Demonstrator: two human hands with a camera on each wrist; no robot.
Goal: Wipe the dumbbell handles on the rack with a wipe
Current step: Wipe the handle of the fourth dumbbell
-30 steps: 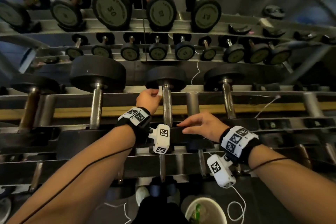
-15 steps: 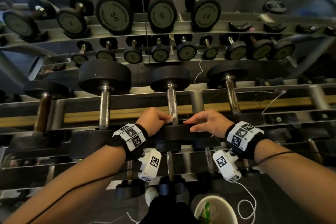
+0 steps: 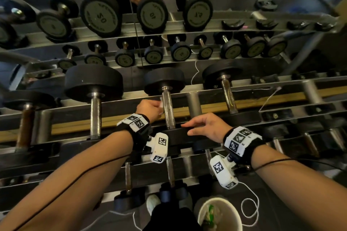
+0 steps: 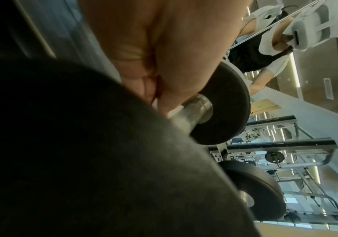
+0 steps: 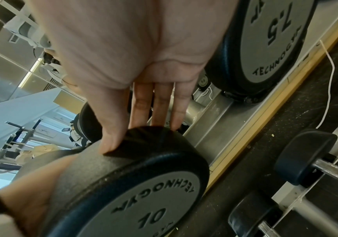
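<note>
The middle dumbbell's steel handle (image 3: 167, 110) runs away from me on the rack between a far black head (image 3: 164, 80) and a near black head (image 3: 178, 137). My left hand (image 3: 157, 108) grips a small white wipe (image 3: 161, 104) against the left side of that handle, about halfway up. In the left wrist view the thumb curls beside the handle (image 4: 194, 110), with only a sliver of wipe (image 4: 172, 111) showing. My right hand (image 3: 193, 127) rests on the near head, which is marked 10 (image 5: 143, 184); its fingers (image 5: 159, 104) are straight and hold nothing.
A bigger dumbbell (image 3: 94, 84) lies to the left and another (image 3: 227, 95) to the right on the same rail (image 3: 304, 90). Smaller dumbbells fill lower tiers. A mirror behind repeats the rack. A white cup (image 3: 219, 214) and a loose white cord (image 3: 250, 206) lie below.
My left hand slid the wipe down the handle toward the near head, then back up to mid-handle. My right hand stayed on the near head.
</note>
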